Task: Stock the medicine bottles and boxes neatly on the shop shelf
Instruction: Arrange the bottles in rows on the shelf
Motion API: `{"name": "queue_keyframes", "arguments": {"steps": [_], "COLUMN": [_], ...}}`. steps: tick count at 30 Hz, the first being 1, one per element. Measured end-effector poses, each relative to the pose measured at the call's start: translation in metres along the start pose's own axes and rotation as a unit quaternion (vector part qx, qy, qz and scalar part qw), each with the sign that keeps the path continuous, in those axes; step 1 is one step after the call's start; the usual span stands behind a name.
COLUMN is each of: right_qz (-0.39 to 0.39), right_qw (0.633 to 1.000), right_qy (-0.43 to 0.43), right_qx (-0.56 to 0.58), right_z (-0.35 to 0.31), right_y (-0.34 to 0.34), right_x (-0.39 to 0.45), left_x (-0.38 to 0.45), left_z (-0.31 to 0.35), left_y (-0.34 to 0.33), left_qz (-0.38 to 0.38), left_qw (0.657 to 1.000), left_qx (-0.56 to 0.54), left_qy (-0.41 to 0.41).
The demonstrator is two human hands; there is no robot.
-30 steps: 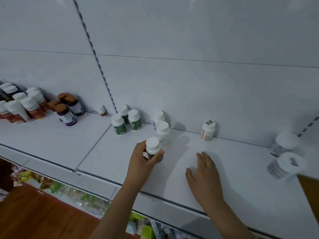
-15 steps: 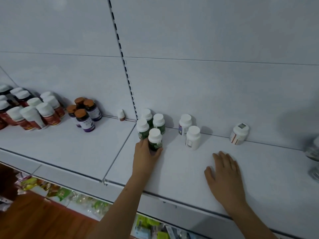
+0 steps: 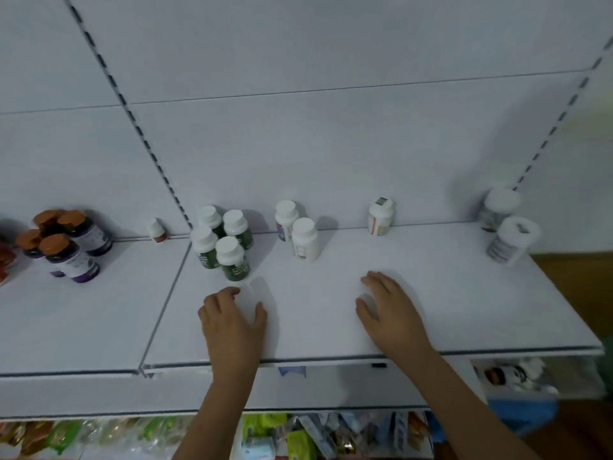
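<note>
A white shop shelf runs across in front of me under a pale slotted back panel, with packets heaped on the level below. My landmark is the green bottle at the front of a tight cluster of four white-capped green bottles, standing upright near the seam between two shelf boards.

My left hand hovers or rests just in front of that green bottle, apart from it, fingers loosely curved and the thumb spread; this grip has nothing in it. My right hand lies flat on the shelf, well to the right of the green bottle, fingers straight, also holding nothing.

Behind and to the right of the green bottle stand two white bottles, one in front of the other. Further right, a lone striped bottle sits against the back panel, and far right are two larger jars. Left of the green bottle, past the seam, are the orange-capped bottles.

The striped bottle lies straight ahead of my right hand, upright, so that hand looks nearer for any tidying there. Both forearms reach up over the shelf edge.
</note>
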State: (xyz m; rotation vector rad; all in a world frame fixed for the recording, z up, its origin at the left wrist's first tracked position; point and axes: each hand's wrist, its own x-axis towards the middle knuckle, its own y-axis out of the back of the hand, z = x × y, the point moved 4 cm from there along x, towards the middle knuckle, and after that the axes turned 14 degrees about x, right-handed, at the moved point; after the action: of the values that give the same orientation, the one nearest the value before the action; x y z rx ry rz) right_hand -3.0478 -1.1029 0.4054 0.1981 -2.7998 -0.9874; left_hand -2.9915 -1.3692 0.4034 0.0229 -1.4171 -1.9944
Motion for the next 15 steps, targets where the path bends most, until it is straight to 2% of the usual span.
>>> {"name": "queue_keyframes", "arguments": {"steps": [3, 6, 12, 15], "right_qz": [0.022, 0.064, 0.193, 0.247], "right_qw": [0.999, 0.997, 0.981, 0.969], "right_qy": [-0.003, 0.010, 0.027, -0.004], "right_qx": [0.033, 0.031, 0.019, 0.005], "right_z": [0.007, 0.020, 0.063, 0.103], "right_y": [0.028, 0.070, 0.190, 0.256], "right_x": [-0.023, -0.041, -0.099, -0.142], "left_x": [-0.040, -0.078, -0.158, -0.209], "left_z": [0.045, 0.111, 0.243, 0.305], "left_y": [0.001, -0.001, -0.015, -0.022], "left_qz": [-0.033, -0.091, -0.173, -0.208], "left_qw": [0.995, 0.974, 0.913, 0.874], "left_qx": [-0.031, -0.075, -0.139, -0.166], "left_qy": [-0.093, -0.194, -0.341, -0.407]}}
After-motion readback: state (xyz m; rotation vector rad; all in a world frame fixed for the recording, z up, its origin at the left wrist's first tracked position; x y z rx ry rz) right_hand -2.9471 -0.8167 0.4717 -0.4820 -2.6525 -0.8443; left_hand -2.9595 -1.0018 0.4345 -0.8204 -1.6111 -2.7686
